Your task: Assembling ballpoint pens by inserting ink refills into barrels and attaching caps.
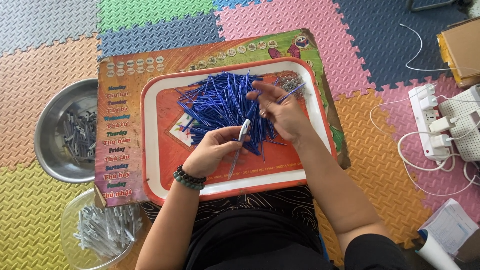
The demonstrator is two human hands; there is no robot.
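Observation:
A red tray with a white rim [150, 130] lies on a low printed board, and a heap of thin blue pen refills [220, 102] covers its far half. My left hand [212, 150] grips a pen barrel [239, 145] with a white clip, its tip pointing down toward the tray's near edge. A dark bead bracelet sits on that wrist. My right hand [280, 107] hovers over the heap's right side and pinches one blue refill [292, 92] between its fingers. A small pile of shiny metal springs [289, 82] lies at the tray's far right corner.
A steel bowl [47, 125] with grey pen parts sits left of the board. A clear bowl [70, 225] of white pen barrels stands at the near left. A power strip [430, 125] with white cables lies to the right, a cardboard box [462, 50] beyond it, papers at the near right.

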